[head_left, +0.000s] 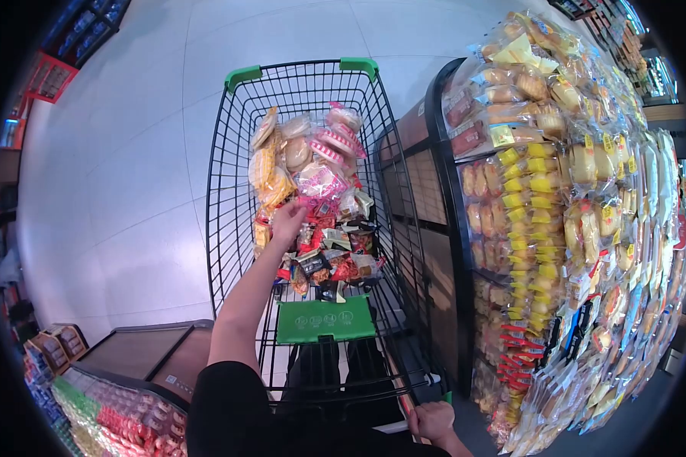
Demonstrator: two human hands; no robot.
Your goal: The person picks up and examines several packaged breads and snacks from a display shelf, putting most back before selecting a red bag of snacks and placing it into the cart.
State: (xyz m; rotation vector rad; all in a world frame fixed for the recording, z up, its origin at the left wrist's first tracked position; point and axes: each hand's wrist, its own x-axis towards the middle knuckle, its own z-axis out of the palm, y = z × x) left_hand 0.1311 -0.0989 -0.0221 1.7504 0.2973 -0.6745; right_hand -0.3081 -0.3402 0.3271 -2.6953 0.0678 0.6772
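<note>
My left hand [288, 221] reaches into the black wire shopping cart [215, 190], its fingers closed at the edge of a clear bread bag with pink print [320, 181]. Beside that bag lie pink-and-white striped bread packages [329, 146] and yellow-wrapped bread packages [262, 166]. Small red and black snack packets [331, 263] are heaped below the hand. Near the bottom of the view, my right hand [432, 420] is wrapped round the cart handle [405, 400]. A green child-seat flap [326, 318] lies between the handle and the goods.
At the right, close against the cart, stands a tall display of bagged bread [533, 206] with a dark-edged stand [442, 152]. Another bin of packaged goods [129, 411] is at lower left. Pale tiled floor [122, 198] stretches along the cart's left side.
</note>
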